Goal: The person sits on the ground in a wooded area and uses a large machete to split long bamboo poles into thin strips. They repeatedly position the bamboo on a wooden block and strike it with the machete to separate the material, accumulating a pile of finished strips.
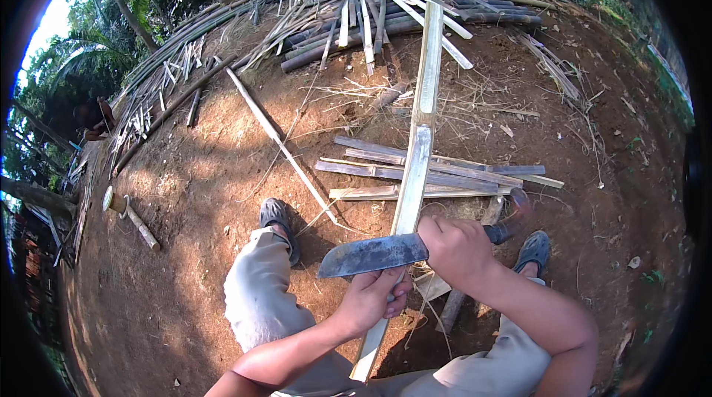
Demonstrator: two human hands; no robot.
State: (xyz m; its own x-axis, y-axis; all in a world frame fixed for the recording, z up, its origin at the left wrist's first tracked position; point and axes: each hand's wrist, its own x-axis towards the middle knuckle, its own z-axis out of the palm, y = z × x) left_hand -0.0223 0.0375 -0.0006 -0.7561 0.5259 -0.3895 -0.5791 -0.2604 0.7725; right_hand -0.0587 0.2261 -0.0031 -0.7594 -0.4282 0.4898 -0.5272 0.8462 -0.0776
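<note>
A long split bamboo strip (pixel 424 146), its pale hollow side showing, stretches from my lap out past a row of cut pieces. My left hand (pixel 373 298) is closed round it near its close end. In my right hand (pixel 457 250) is a broad dark machete (pixel 371 255), gripped by its handle, which sticks out on the right of the fist. Its blade lies crosswise over the strip, pointing left, just above my left fingers. Whether the edge has entered the bamboo I cannot tell.
Several split bamboo pieces (pixel 437 174) lie just ahead on brown soil. Farther off is a large heap of bamboo (pixel 348 30). A long pole (pixel 271 130) rests at left, and a short stick (pixel 143 228) beyond my left shoe. A wooden piece (pixel 450 312) lies between my legs.
</note>
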